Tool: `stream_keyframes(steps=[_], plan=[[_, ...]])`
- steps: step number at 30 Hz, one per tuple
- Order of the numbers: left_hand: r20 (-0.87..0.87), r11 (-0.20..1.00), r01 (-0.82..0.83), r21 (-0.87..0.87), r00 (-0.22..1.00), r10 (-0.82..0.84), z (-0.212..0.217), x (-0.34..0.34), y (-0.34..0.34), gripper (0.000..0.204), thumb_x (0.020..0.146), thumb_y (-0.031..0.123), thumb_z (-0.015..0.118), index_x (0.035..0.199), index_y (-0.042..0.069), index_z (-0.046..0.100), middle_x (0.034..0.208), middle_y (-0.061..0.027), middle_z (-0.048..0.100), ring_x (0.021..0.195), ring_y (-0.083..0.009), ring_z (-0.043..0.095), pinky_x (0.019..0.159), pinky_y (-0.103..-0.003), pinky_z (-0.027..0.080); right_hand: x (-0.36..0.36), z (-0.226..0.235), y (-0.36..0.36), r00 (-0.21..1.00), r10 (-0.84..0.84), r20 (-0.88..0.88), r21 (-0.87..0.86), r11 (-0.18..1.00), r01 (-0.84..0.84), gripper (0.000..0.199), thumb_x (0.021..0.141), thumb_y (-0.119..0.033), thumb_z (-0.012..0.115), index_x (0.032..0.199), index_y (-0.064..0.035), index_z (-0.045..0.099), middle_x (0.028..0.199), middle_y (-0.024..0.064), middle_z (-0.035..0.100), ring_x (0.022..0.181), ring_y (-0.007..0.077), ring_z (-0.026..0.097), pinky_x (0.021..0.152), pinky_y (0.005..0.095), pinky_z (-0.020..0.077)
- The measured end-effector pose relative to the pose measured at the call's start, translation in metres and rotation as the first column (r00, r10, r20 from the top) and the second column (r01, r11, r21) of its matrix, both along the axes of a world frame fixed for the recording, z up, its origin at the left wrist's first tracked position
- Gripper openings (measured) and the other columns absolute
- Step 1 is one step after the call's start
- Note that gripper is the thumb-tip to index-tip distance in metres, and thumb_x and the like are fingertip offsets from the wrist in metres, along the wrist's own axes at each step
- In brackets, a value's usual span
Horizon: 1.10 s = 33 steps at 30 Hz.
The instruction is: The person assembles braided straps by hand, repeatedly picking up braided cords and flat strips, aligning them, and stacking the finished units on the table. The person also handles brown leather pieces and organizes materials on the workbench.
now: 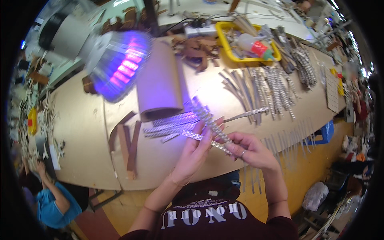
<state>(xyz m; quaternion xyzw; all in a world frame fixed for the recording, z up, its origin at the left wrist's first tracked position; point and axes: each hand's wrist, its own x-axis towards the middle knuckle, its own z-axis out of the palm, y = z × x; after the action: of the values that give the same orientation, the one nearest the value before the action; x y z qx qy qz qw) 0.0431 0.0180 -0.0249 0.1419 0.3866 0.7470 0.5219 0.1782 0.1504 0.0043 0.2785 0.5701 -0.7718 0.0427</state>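
Note:
Two silver-grey braided straps cross between my hands above the table. My right hand, with a ring on one finger, pinches the near end of the longer braided strap, which slants away to the upper left. The shorter braided strap lies across the fingers of my left hand, held under its thumb, and its other end reaches toward my right fingers. Several similar braided strips lie just beyond my left hand. Another thin braided strip rests past my right hand.
A lamp casts purple light over a curved brown sheet. Brown leather strips lie at left. A yellow basket holds a bottle. Loose grey strips and braids lie at right; thin strips hang off the table edge.

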Motion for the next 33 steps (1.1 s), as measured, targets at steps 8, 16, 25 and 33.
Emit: stream_keyframes(steps=[8,16,25,33], plan=[[0.216,0.994,-0.114,-0.003,0.97,0.112,-0.013,-0.037,-0.025,0.044,0.106,0.026,0.035,0.143,0.002,0.034,0.136,-0.0211,0.051,0.123,-0.0321,0.056,0.104,-0.044,0.048,-0.027,-0.013,-0.023,0.976,0.202,0.082,-0.172,0.967,-0.186,0.032,0.1,-0.024,0.057,0.115,0.0042,0.062,0.092,0.0097,0.071,0.079,0.0159,0.07,0.075,0.0286,0.0569],[0.291,0.978,-0.191,0.088,0.944,0.158,-0.019,-0.048,-0.033,0.042,0.107,0.026,0.035,0.142,0.005,0.035,0.113,-0.0132,0.059,0.1,-0.0255,0.063,0.091,-0.04,0.052,-0.027,-0.02,-0.033,0.973,0.205,0.11,-0.395,0.907,-0.147,0.031,0.1,-0.024,0.056,0.11,0.0043,0.064,0.088,0.0116,0.071,0.074,0.0177,0.071,0.071,0.0279,0.058],[0.458,0.841,-0.505,0.191,0.804,0.379,-0.03,-0.03,-0.053,0.014,0.107,0.023,0.037,0.099,0.014,0.043,0.07,0.0039,0.035,0.059,-0.0081,0.032,0.058,-0.026,0.031,-0.019,-0.019,-0.064,0.966,0.259,0.024,0.306,0.918,-0.253,0.022,0.1,-0.019,0.056,0.09,-0.0013,0.065,0.066,0.004,0.061,0.059,0.011,0.054,0.057,0.0301,0.0451],[0.079,0.817,-0.555,0.154,0.831,0.55,-0.043,-0.05,-0.059,0.025,0.105,0.017,0.041,0.128,0.005,0.043,0.102,-0.007,0.053,0.096,-0.0157,0.051,0.087,-0.031,0.042,-0.062,-0.029,-0.028,0.9,0.434,-0.045,0.587,0.741,-0.328,0.025,0.1,-0.023,0.053,0.105,-0.0009,0.064,0.066,0.0114,0.061,0.06,0.0213,0.06,0.059,0.0358,0.0471]])
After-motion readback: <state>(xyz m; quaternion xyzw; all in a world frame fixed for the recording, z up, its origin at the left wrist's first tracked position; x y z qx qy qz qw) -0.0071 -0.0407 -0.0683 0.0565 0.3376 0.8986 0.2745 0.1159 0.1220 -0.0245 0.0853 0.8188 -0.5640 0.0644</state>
